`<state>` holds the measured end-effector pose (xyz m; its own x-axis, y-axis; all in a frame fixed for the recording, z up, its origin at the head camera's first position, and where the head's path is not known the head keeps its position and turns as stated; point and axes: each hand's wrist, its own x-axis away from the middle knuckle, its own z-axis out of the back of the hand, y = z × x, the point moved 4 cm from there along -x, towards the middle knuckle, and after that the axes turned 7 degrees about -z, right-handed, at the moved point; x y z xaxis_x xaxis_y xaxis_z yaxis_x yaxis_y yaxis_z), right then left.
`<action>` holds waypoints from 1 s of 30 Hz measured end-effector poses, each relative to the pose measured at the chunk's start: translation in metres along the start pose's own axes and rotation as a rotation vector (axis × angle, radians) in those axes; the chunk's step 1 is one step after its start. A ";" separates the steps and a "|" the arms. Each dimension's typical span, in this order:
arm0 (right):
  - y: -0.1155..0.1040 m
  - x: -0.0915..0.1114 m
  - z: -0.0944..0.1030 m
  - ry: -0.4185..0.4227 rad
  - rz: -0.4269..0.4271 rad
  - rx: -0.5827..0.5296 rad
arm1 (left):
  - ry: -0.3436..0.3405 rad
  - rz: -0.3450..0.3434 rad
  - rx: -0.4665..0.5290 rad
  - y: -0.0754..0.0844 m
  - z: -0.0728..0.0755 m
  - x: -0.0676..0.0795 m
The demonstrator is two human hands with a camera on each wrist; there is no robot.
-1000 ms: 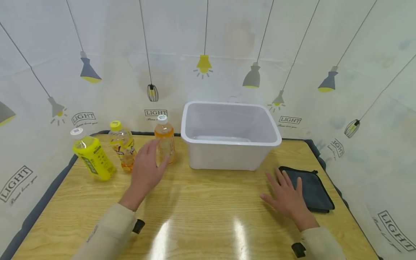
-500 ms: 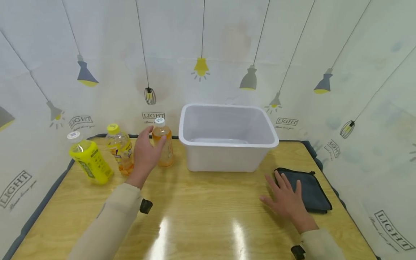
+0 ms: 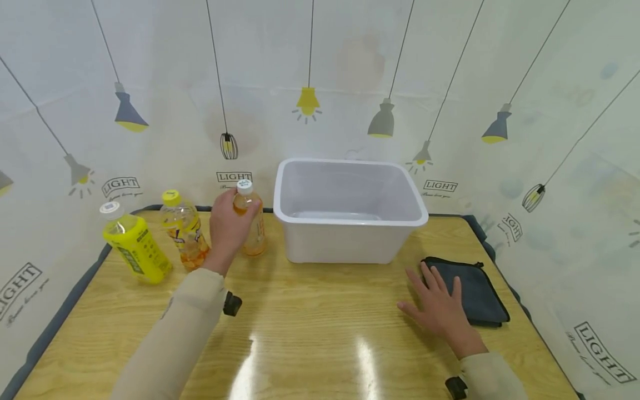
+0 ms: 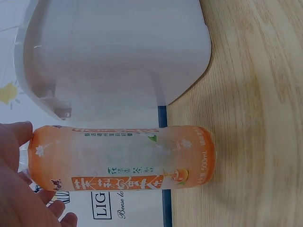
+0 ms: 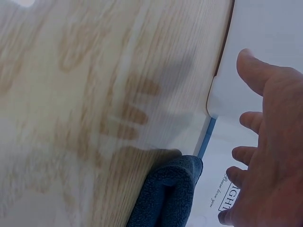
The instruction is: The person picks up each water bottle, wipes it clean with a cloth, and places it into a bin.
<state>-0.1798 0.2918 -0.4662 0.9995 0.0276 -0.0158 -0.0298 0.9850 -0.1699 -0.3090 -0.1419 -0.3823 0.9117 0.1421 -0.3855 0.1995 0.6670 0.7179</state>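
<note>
My left hand [image 3: 228, 228] grips the upper part of a drink bottle [image 4: 123, 158] with an orange-and-clear label, thumb on one side and fingers round the other. In the head view this bottle stands upright on the table under its white cap, partly covered by the hand. Left of it stand a clear bottle [image 3: 186, 233] with a yellow cap and a bright yellow bottle [image 3: 137, 250] with a white cap. With fingers spread, my right hand [image 3: 439, 308] is held beside and partly over a dark zip pouch [image 3: 477, 294]; it holds nothing.
A white plastic tub [image 3: 340, 241] stands at the back middle of the wooden table [image 3: 320, 328], just right of the gripped bottle. A cloth [image 3: 350, 66] printed with hanging lamps rises behind the table's back edge.
My left hand has moved up and closed round the upper part of the orange-labelled drink bottle. My right hand has stayed by the pouch.
</note>
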 end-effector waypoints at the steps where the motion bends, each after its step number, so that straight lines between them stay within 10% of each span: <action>1: 0.000 0.000 0.000 -0.001 0.000 -0.001 | -0.003 0.001 -0.003 0.000 0.000 0.000; 30: -0.001 -0.001 -0.003 -0.010 -0.004 -0.008 | -0.025 -0.252 -0.131 0.025 0.028 0.037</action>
<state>-0.1809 0.2901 -0.4693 0.9997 0.0252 -0.0048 -0.0256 0.9838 -0.1775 -0.2604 -0.1406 -0.3617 0.8479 -0.0569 -0.5271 0.3745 0.7680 0.5196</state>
